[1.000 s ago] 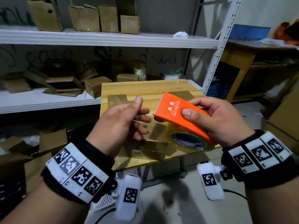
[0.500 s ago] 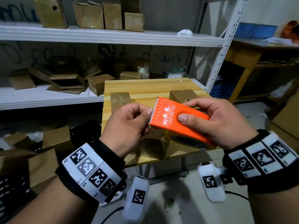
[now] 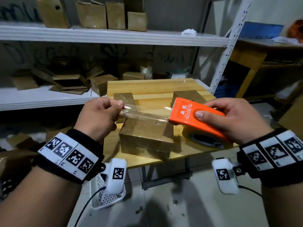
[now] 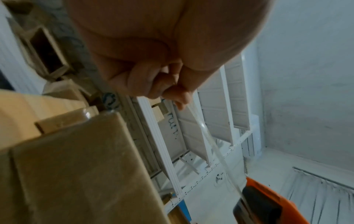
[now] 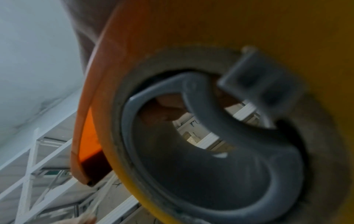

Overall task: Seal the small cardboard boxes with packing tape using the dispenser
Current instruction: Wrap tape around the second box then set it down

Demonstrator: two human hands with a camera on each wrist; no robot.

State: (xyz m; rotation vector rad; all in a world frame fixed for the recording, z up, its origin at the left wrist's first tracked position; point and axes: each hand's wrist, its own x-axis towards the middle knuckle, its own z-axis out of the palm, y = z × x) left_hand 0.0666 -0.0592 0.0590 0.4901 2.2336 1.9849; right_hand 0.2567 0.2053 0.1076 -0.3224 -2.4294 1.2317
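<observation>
Left hand (image 3: pixel 98 117) pinches the clear tape strip (image 3: pixel 146 114) stretched from the orange dispenser (image 3: pixel 195 117), gripped by right hand (image 3: pixel 236 118), above a cardboard box (image 3: pixel 146 136).

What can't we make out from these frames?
- Right hand fingers: right wrist view, blocked by the tape roll.
- Near box top seam: head view, glare and stretched tape strip.
- Small print on orange dispenser: too small.
- Left hand pinch: left wrist view, blurred.

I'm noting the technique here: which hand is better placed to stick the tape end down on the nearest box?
Left, probably. The left hand pinches the free end of the tape just above the box, near its left edge. The right hand is busy gripping the dispenser.
</observation>
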